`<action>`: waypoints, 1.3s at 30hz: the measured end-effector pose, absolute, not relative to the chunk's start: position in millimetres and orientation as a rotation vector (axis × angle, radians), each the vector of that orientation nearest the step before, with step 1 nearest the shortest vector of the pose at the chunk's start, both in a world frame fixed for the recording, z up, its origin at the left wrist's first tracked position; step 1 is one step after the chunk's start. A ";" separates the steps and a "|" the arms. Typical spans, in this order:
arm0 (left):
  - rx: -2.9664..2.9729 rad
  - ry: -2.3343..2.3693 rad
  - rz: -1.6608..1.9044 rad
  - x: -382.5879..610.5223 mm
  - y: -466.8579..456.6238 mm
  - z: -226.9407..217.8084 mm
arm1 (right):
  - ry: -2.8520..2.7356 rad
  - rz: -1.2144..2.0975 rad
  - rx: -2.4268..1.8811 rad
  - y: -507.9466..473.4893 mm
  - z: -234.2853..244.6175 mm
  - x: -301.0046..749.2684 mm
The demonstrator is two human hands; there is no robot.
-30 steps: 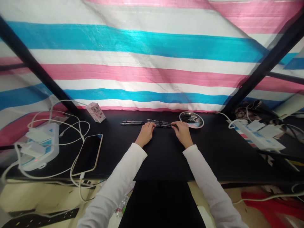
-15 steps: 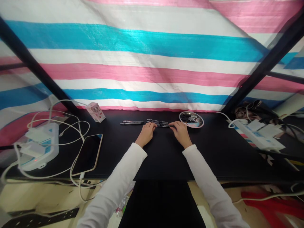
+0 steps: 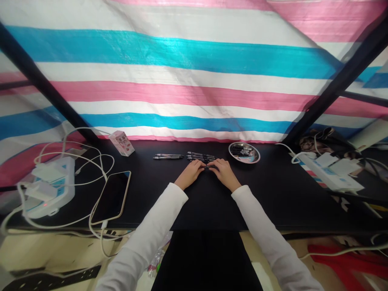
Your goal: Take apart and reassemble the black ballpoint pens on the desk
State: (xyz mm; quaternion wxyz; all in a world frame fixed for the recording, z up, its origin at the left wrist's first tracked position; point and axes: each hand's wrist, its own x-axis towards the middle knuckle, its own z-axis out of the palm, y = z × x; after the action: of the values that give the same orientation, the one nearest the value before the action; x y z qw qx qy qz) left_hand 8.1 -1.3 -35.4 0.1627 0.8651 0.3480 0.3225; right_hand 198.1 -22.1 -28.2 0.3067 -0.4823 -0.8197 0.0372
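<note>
Black pen (image 3: 208, 166) was pinched between fingertips of left hand (image 3: 188, 174) and right hand (image 3: 223, 174); other pens (image 3: 200, 156) lay just beyond.

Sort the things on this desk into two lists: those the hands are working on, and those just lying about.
In hand: left hand, right hand, the black pens just beyond them, and probably the pair of pens farther left.

Lying about: metal dish, pink box, phone, left power strip, right power strip.
</note>
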 end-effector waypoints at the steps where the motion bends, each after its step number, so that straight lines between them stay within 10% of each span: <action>1: 2.462 0.984 0.922 8.1 -1.4 -35.7 | -2.165 0.106 -1.275 -22.2 -28.3 197.6; 39: 2.487 0.992 0.988 1.8 -2.8 -30.1 | -2.135 0.214 -1.306 -19.4 -28.9 205.6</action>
State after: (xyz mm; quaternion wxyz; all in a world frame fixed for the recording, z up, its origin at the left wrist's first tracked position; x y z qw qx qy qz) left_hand 1.8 -2.8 -30.1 0.1432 0.8625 0.3438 0.3426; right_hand 205.6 -19.4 -28.9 0.3097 -0.4942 -0.8082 0.0811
